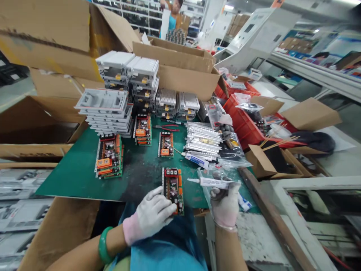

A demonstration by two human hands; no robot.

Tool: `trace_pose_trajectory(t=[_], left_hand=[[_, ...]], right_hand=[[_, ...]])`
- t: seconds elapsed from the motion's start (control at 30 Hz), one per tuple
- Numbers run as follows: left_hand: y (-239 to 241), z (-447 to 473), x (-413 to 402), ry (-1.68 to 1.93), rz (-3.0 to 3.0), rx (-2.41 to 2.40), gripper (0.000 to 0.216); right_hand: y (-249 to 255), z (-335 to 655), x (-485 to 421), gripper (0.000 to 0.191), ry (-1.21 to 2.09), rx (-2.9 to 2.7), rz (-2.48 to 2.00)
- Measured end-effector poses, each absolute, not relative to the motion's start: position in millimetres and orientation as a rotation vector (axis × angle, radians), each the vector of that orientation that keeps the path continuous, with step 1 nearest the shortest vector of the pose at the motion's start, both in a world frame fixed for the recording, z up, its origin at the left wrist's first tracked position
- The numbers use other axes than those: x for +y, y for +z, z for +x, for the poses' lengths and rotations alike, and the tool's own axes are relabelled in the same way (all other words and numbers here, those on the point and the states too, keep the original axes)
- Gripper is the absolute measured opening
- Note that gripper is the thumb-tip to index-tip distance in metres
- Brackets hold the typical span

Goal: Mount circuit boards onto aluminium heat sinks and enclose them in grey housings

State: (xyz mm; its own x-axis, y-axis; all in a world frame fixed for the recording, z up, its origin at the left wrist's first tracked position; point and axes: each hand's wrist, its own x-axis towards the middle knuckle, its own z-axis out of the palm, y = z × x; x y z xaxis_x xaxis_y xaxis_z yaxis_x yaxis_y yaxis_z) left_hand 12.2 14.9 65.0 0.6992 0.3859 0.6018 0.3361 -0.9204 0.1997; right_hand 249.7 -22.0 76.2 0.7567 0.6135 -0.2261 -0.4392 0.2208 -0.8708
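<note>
My gloved left hand (150,214) rests on the near end of a green circuit board (173,184) lying on the green mat (76,177), fingers curled over its edge. My gloved right hand (225,205) is closed around a white tube (211,182) whose nozzle points left toward the board. A clear plastic bag (225,169) lies around that hand. A second white tube (196,160) lies just beyond on the mat.
Stacks of circuit boards (109,156) and grey housings (104,109) stand at the left, finned heat sinks (141,71) behind. Metal strips (201,139), a red crate (239,120) and cardboard boxes (180,66) are at the right and back. A person (172,17) stands far off.
</note>
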Motion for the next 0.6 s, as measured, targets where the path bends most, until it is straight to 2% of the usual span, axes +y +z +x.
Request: trace_pose_trajectory(t=[0.17,0.33,0.6], left_hand=[[37.6,7.7,7.8,1.011,2.810,0.553,0.027],[35.2,6.5,12.4,0.954,2.783,0.765,0.074],[20.9,15.1,6.8,0.882,2.784,0.887,0.064]], right_hand=[[82.6,235.2,-11.4,0.050,0.753,-0.196,-1.154],[85.1,218.8,-4.9,0.053,0.668,-0.415,-1.268],[89.9,206.3,-2.7,0.042,0.608,-0.607,-1.334]])
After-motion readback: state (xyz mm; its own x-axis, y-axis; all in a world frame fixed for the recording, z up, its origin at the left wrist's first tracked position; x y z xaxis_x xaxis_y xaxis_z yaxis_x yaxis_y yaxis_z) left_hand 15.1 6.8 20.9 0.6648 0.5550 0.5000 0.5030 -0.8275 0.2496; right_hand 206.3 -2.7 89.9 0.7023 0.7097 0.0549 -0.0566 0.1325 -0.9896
